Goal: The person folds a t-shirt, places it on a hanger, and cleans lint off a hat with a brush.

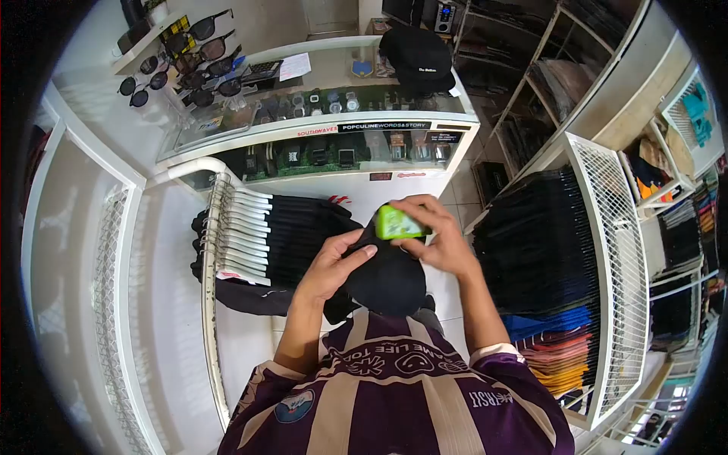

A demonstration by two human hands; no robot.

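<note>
A black cap [388,282] is in front of my chest, its rounded brim towards me. My left hand [336,265] is closed on the cap's left side, thumb lying on the dark cloth. Bright green with a pale printed face, a palm-sized block [400,223] sits in my right hand [442,236], fingers over its top and thumb below. The block overlaps the cap's upper right part in this view. Its underside is hidden, and I cannot tell whether it has bristles.
Black garments on white hangers [246,227] hang from a rail at left. Ahead stands a glass display counter [303,125] with watches inside and a black cap [417,61] on top. Sunglasses [205,68] line the wall. A clothes rack [538,250] stands at right.
</note>
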